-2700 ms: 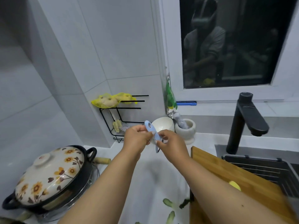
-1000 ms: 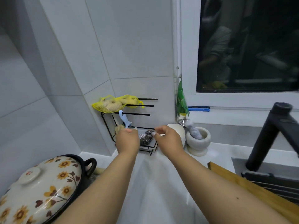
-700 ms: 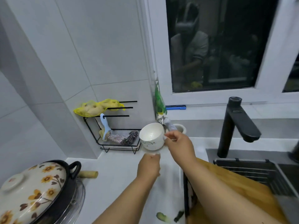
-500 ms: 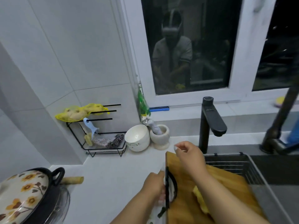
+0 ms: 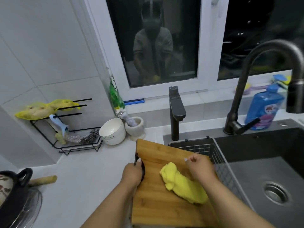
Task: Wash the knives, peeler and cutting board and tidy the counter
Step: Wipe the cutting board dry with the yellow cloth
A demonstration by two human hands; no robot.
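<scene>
A wooden cutting board lies across the counter edge and the sink's left side. My left hand grips the black handle on its left edge. A crumpled yellow cloth lies on the board. My right hand is over the board's right edge beside the cloth with fingers curled; whether it grips anything I cannot tell. The light blue peeler hangs on the black wire rack at the back left. No knife shows.
A white bowl and stone mortar stand behind the board. Also in view: two dark faucets, a dark sink with a wire basket, a blue detergent bottle and a flowered pot with a wooden stick.
My left hand hung the peeler on the rack and let go. Both hands drew back to the cutting board, and my left hand took hold of its handle. The view swung right.
</scene>
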